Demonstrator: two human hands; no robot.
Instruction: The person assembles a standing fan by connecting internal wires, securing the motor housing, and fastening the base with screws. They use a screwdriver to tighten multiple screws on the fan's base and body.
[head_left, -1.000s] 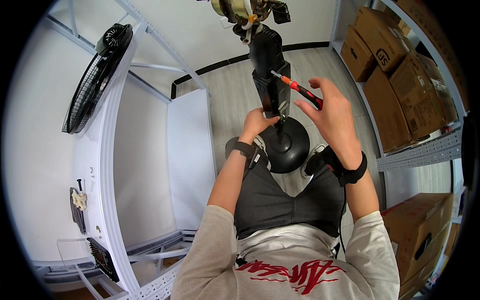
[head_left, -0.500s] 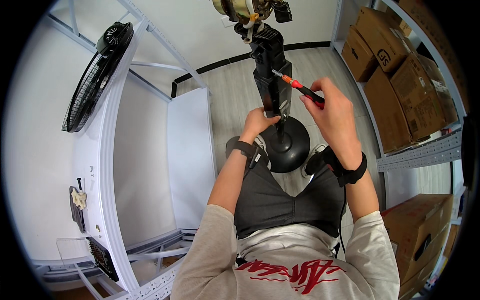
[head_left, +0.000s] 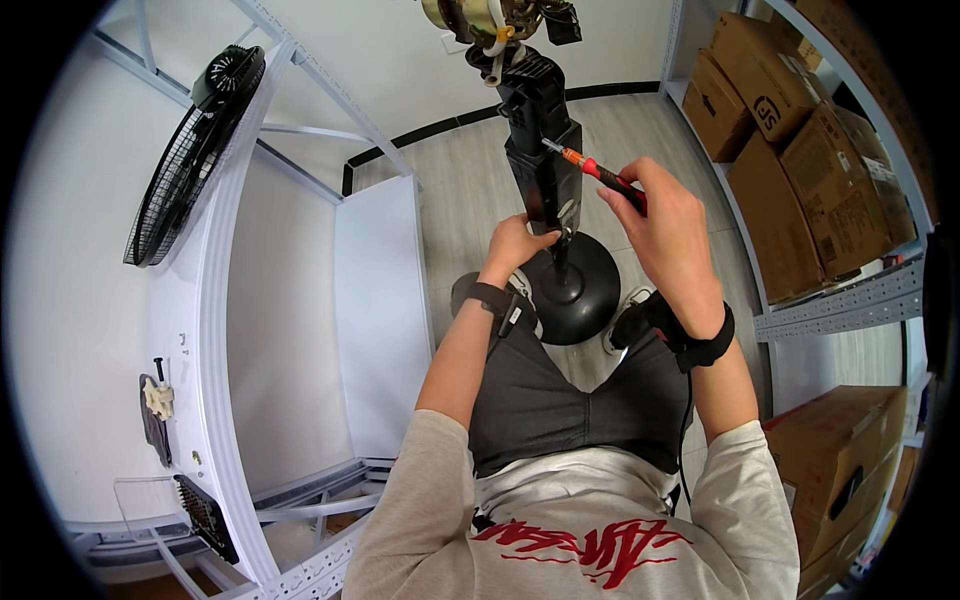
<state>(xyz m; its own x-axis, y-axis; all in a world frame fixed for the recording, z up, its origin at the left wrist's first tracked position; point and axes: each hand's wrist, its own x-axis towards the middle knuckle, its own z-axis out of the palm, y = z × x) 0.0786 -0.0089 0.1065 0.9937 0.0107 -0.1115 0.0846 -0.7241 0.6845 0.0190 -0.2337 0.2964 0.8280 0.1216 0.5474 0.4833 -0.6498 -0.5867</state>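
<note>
Red and black, the screwdriver (head_left: 612,182) in this head view sits in your right hand (head_left: 667,218), fingers closed around the handle, its tip at the right side of the black column (head_left: 543,120). Whether the tip is seated in a screw is too small to tell. Your left hand (head_left: 515,243) pinches the column's lower end, above the round base (head_left: 590,305). To work well here, line the shaft up with whatever it engages, press before turning – and brace with the left hand, since the tall column could sway or twist.

Counted: one screwdriver, one column, one base, one exposed motor (head_left: 478,18) on top; on the left-hand white shelf (head_left: 205,330), one fan grille (head_left: 180,175) and one black bolt (head_left: 159,369). Cardboard boxes (head_left: 765,215) on the right – several, partly overlapping, so no sure total.
</note>
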